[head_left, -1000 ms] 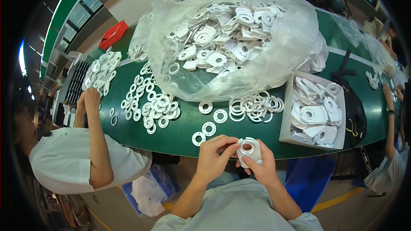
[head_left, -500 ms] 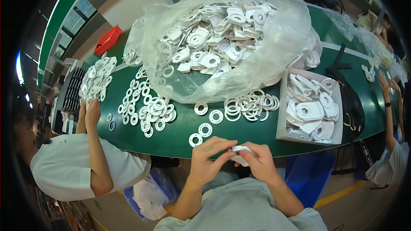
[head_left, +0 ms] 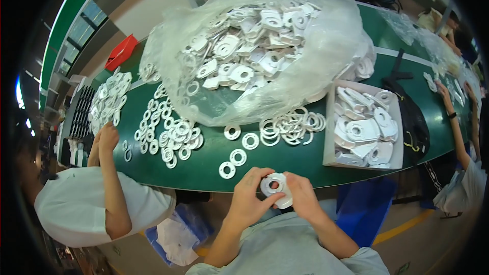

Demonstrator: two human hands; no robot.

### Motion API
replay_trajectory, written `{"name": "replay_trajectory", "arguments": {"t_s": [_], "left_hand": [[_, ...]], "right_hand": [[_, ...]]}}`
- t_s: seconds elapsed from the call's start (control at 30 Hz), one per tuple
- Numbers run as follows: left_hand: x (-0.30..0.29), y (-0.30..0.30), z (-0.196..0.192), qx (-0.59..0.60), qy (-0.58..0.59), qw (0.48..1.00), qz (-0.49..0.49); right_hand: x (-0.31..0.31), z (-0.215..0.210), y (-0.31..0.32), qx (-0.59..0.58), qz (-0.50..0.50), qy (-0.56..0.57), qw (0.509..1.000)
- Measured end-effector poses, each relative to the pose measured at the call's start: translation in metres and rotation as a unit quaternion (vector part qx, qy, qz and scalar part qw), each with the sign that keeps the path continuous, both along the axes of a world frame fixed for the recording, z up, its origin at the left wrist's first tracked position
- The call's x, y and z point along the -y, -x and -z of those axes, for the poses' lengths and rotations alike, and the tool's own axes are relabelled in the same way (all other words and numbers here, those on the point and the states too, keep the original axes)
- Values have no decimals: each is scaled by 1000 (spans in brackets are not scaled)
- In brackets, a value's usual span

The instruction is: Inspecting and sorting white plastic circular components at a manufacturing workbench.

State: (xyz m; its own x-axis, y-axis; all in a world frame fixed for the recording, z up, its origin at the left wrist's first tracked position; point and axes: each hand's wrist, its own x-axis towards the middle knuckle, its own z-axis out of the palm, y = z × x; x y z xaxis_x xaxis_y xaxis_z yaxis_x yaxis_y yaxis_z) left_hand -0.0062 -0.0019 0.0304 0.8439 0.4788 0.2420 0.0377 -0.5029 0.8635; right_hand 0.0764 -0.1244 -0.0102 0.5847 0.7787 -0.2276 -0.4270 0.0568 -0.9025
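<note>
Between my two hands, just past the table's near edge, is a white plastic part [head_left: 283, 199] with a round ringed opening turned up toward me. My left hand [head_left: 248, 193] grips its left side, the thumb along the lower rim of the ring. My right hand [head_left: 304, 196] is closed round its right side, and its fingers hide that edge. A fingertip shows through the central hole. Nearest on the table lie a few loose flat white rings [head_left: 227, 169], apart from my hands. Beyond them is a pile of thinner white rings [head_left: 290, 128].
A large clear plastic bag [head_left: 224, 114] heaped with white parts covers the middle of the green table [head_left: 275, 161]. At right stands a white box [head_left: 330, 145] of similar parts, beside a black bag [head_left: 415, 122]. Co-workers sit left and right. A blue bin [head_left: 201, 224] is below.
The white part has been tilted from edge-on so that its ringed face shows. Both hands still hold it. The view has shifted slightly.
</note>
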Motion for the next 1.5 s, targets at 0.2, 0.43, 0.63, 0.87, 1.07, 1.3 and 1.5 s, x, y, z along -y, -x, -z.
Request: {"name": "replay_trajectory", "arguments": {"t_s": [0.2,0.43,0.63,0.87,1.07,1.3,1.5], "left_hand": [[-32,24,0,-64,121,990,21],[-65,13,16,-27,22,997,-71],[-86,1,18,-49,-101,984,-135],[-145,31,43,-105,-207,917,-323],[-155,42,58,-128,-259,887,-360],[-142,35,62,-96,-256,914,-299],[-142,37,62,-83,-133,948,-275]], "right_hand": [[28,-44,-26,102,-114,86,985],[81,-61,-130,443,218,259,830],[93,-83,-181,580,234,305,718],[77,-86,-143,564,344,316,682],[49,-84,-97,613,239,180,732],[-75,-52,-46,530,94,19,842],[-203,-15,-120,611,185,109,762]]}}
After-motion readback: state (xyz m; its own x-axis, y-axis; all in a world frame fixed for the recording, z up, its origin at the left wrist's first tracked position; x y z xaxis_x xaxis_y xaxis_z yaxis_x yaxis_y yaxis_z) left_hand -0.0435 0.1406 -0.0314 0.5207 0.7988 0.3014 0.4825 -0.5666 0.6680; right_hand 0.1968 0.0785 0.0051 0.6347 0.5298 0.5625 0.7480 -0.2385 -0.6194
